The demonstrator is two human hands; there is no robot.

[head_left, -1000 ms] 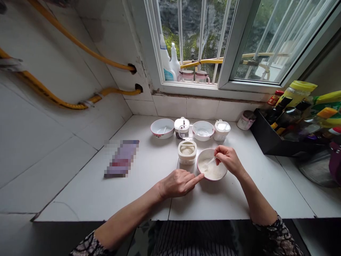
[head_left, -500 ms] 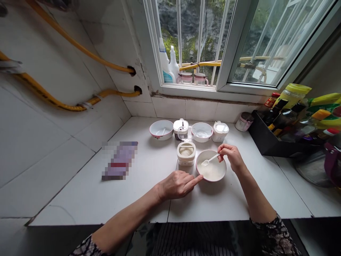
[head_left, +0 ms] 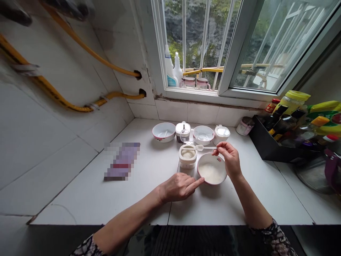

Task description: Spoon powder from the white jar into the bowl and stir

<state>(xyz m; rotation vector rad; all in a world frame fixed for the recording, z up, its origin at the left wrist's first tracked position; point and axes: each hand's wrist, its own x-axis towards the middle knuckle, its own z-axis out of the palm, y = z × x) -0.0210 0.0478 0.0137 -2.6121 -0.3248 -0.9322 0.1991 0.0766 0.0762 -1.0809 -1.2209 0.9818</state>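
My right hand (head_left: 229,159) pinches the handle of a small white spoon (head_left: 204,147), held level above the far rim of a bowl (head_left: 212,170) with pale powdery contents. The spoon's scoop end is beside the opened white container (head_left: 188,156), which has similar pale stuff inside. My left hand (head_left: 181,186) rests on the counter, its index finger stretched out against the bowl's near left rim, the other fingers curled with nothing visible in them.
Behind stand a bowl (head_left: 163,132) with a spoon in it, a lidded jar (head_left: 182,131), a glass-like bowl (head_left: 203,134) and another white jar (head_left: 222,134). A black box (head_left: 262,142) of bottles is at the right, a blurred purple packet (head_left: 122,161) at the left.
My right hand has lifted the spoon up out of the bowl and brought it toward the opened container. My left hand keeps its finger on the bowl's rim. The view has shifted slightly.
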